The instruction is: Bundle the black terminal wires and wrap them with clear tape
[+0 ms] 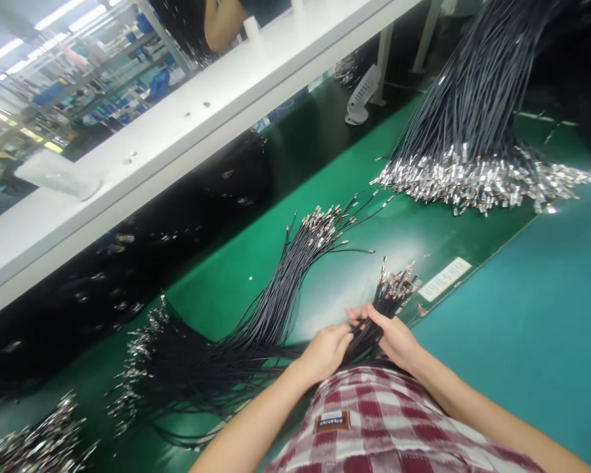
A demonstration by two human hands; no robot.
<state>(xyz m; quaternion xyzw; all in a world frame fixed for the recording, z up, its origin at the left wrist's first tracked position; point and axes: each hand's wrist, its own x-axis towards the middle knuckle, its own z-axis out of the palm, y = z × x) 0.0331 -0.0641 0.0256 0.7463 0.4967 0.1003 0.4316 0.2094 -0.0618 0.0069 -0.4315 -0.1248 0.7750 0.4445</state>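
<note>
A bunch of black cables [381, 307] with bare metal ends stands close to my body, its tips pointing up and away. My right hand [391, 335] is wrapped round this bunch below the metal ends. My left hand [328, 351] pinches the cables a little lower, its fingertips close to those of the right. Left of my hands, a longer bundle of black cables [280, 286] lies on the green mat, with small metal terminals at its far end. More cables [192, 358] spread beside it, their terminals at the left.
A thick heap of cables [473, 112] lies at the upper right, terminals toward me. Another pile of terminals [44, 440] sits at the lower left. A white shelf beam [177, 144] crosses above the bench. A white label [444, 279] lies near the mat's edge. Another person's arm [221, 26] shows beyond.
</note>
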